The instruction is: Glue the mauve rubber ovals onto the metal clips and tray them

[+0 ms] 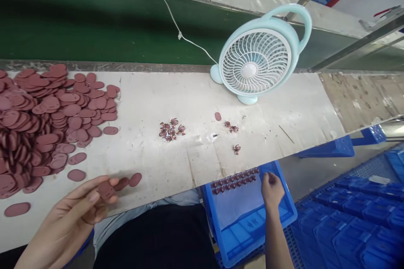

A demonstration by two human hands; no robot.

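Fingers of the left hand (75,214) pinch a reddish oval pad (105,190); the right hand (271,191), fingers curled, reaches into the blue tray (285,214) beside a row of small parts (235,180), so pairing seems next.

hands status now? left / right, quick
Left hand: closed on a reddish oval pad, pinched at the fingertips.
Right hand: over the blue bin, grip cannot be told.
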